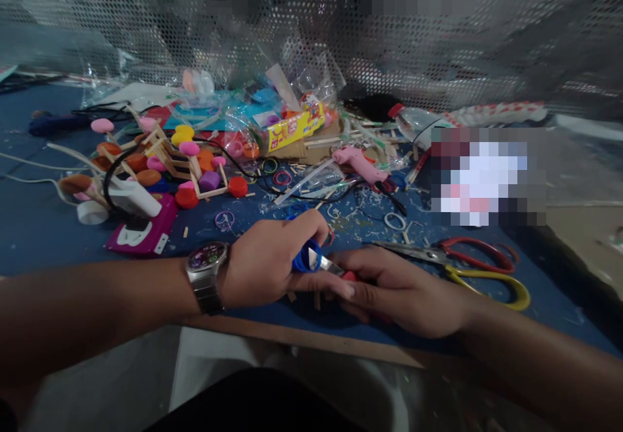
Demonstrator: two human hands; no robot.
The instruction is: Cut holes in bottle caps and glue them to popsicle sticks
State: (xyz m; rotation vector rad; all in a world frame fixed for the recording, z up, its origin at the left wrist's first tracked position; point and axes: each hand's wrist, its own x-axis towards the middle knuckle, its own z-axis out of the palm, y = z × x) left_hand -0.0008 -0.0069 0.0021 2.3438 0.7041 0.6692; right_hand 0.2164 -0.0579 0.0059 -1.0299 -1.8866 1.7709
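1. Blue plastic cap (pixel 305 258) is pinched in the closed fingers of the left hand (pixel 265 266), near the middle of the worktop's (pixel 48 231) front edge.
2. The right hand (pixel 406 292) is clamped on a red-handled blade (pixel 327 265), whose tip touches the cap.
3. To do this well, I judge: brace the cap, keep the fingertips off the blade's line, and press gently.
4. Counted: one blue cap, one blade, one pair of scissors (pixel 467 266) to the right, and one pink glue gun (pixel 363 163) behind. The coloured caps (pixel 189 148) at far left overlap too much to count.
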